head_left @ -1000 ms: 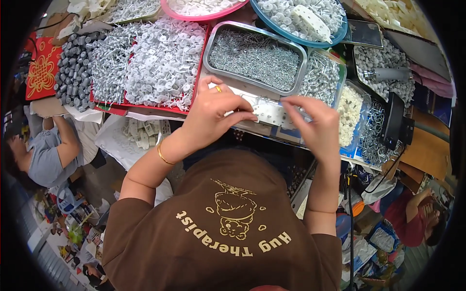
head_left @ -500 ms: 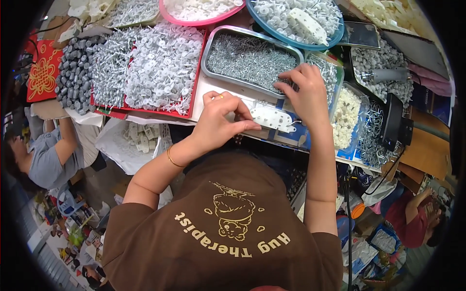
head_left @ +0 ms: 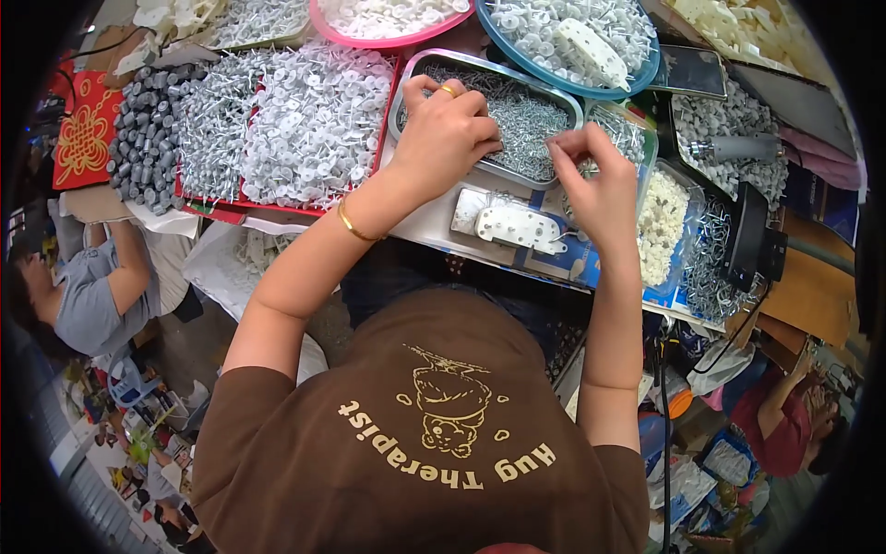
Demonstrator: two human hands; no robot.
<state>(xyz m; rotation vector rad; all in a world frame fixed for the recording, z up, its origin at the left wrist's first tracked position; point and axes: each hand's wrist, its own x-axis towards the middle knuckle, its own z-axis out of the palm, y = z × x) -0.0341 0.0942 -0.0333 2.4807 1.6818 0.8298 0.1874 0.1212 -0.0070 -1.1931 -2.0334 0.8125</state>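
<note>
A silver metal tray (head_left: 420, 69) heaped with small metal pins (head_left: 526, 125) stands on the bench in front of me. My left hand (head_left: 443, 129), with a gold ring and a gold bangle on the wrist, lies over the tray's left half, fingers curled down into the pins. My right hand (head_left: 595, 180) is at the tray's right end, thumb and fingers pinched together on pins. Just below both hands lies a white perforated plate (head_left: 517, 226) on a white board.
A red tray (head_left: 305, 115) with white plastic discs and grey caps sits at left. A blue bowl (head_left: 646, 69) and a pink bowl (head_left: 388, 37) of white parts stand behind. Clear bins of white and metal pieces (head_left: 664, 222) and a black tool (head_left: 749, 235) are at right. Other people sit at lower left and lower right.
Both hands have left the white plate near the bench front and moved up into the metal tray, the right hand first, then the left.
</note>
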